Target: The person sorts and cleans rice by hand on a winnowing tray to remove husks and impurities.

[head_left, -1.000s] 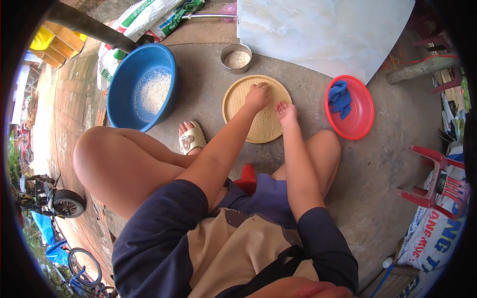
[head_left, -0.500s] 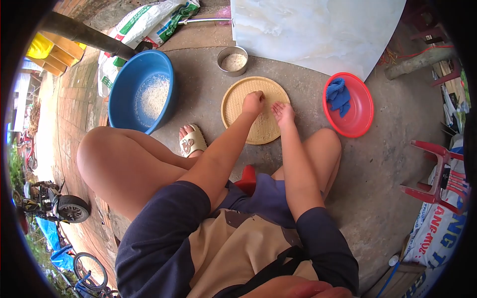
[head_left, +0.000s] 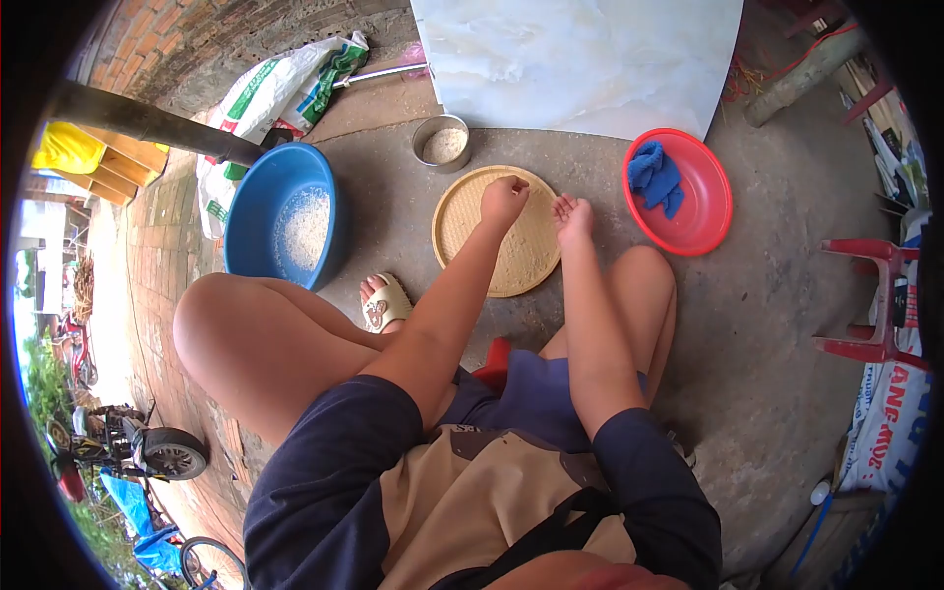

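Upper centre, the right hand (head_left: 573,216), uncurled, has shifted to the woven tray (head_left: 521,254) edge, seemingly giving room to the curled left hand (head_left: 504,201), grip unclear.

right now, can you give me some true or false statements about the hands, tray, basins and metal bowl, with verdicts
1. The left hand is above the woven tray. True.
2. The right hand is inside the red basin. False: it is by the tray's right edge.
3. A blue cloth lies in the red basin. True.
4. The metal bowl is empty. False: it holds pale grains.
5. The blue basin holds white grains. True.
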Demonstrator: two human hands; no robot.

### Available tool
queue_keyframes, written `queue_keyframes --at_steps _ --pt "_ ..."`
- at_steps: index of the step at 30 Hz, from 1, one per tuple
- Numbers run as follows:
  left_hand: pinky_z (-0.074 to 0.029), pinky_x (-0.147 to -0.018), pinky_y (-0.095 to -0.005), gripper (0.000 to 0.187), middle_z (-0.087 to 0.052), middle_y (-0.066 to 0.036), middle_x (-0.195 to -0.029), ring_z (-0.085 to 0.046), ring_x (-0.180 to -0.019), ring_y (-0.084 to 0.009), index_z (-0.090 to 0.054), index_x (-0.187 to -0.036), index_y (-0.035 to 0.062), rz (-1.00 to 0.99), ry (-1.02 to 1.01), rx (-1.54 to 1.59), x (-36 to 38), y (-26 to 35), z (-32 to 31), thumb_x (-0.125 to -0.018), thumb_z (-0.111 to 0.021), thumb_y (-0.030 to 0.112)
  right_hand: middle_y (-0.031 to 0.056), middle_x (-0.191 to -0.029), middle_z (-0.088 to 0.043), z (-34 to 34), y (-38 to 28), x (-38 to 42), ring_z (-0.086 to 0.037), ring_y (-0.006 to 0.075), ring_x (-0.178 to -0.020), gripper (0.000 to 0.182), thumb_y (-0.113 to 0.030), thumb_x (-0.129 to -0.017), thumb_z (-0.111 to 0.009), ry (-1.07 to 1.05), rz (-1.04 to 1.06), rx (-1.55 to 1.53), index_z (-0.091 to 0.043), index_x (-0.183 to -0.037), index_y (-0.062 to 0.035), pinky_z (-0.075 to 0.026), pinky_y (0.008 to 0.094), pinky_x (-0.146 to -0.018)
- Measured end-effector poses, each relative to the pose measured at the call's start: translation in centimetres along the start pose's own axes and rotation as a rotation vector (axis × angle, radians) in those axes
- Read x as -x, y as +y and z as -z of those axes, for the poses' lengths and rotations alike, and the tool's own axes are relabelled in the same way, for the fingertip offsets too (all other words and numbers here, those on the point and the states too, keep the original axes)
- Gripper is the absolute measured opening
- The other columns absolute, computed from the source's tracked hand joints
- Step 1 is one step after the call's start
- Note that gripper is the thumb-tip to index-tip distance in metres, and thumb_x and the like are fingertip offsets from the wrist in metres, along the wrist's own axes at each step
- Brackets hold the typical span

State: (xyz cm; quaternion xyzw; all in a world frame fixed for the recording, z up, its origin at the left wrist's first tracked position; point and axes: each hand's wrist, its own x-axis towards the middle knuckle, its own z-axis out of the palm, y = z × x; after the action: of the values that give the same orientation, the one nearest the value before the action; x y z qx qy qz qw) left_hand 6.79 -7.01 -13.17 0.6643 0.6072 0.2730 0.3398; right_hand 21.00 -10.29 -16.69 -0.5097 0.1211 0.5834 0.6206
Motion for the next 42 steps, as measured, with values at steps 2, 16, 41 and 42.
queue_keyframes --at_steps 2,16,41,42 --pt "-0.05 -0.074 -0.0343 0.023 -0.066 -0.012 -0.088 -0.064 -0.082 -0.0245 -0.069 -0.091 0.0084 0.01 -0.003 -0.059 0.2 -0.5 -1.2 -0.072 -0.066 0.022 0.0079 -0.088 -0.058 0.8 0.0 -0.2 -0.056 0.0199 -0.078 0.033 -0.024 -0.087 -0.035 0.043 -0.012 -0.031 -0.057 -0.095 -0.0008 -0.046 0.0301 -0.075" --pt "-0.048 -0.075 -0.0394 0.017 -0.059 -0.013 -0.088 -0.057 -0.085 -0.03 -0.067 -0.086 0.005 -0.187 0.112 -0.23 1.3 0.1 -6.3 -0.071 -0.065 0.014 0.0065 -0.085 -0.061 2.8 -0.1 -1.1 -0.061 0.0199 -0.075 0.032 -0.025 -0.088 -0.034 -0.028 -0.131 -0.011 -0.058 -0.091 -0.0029 -0.043 0.0281 -0.059" --pt "-0.049 -0.071 -0.0374 0.021 -0.066 -0.014 -0.08 -0.063 -0.076 -0.0277 -0.068 -0.085 0.0045 -0.215 -0.382 -0.023 -0.4 2.0 3.2 -0.073 -0.063 0.022 0.0147 -0.112 -0.052 -2.1 1.5 3.4 -0.054 0.0249 -0.1 0.03 -0.016 -0.093 -0.035 -0.176 -0.197 0.121 -0.049 -0.107 0.0065 -0.046 0.0376 -0.092" --pt "-0.049 -0.071 -0.0374 0.021 -0.066 -0.014 -0.08 -0.063 -0.076 -0.0277 -0.068 -0.085 0.0045 -0.204 -0.36 -0.018 0.0 1.9 3.5 -0.073 -0.063 0.022 0.0137 -0.112 -0.052 -2.4 1.4 2.3 -0.055 0.0241 -0.099 0.027 -0.013 -0.093 -0.033 -0.155 -0.216 0.118 -0.05 -0.105 0.0054 -0.047 0.0396 -0.092"
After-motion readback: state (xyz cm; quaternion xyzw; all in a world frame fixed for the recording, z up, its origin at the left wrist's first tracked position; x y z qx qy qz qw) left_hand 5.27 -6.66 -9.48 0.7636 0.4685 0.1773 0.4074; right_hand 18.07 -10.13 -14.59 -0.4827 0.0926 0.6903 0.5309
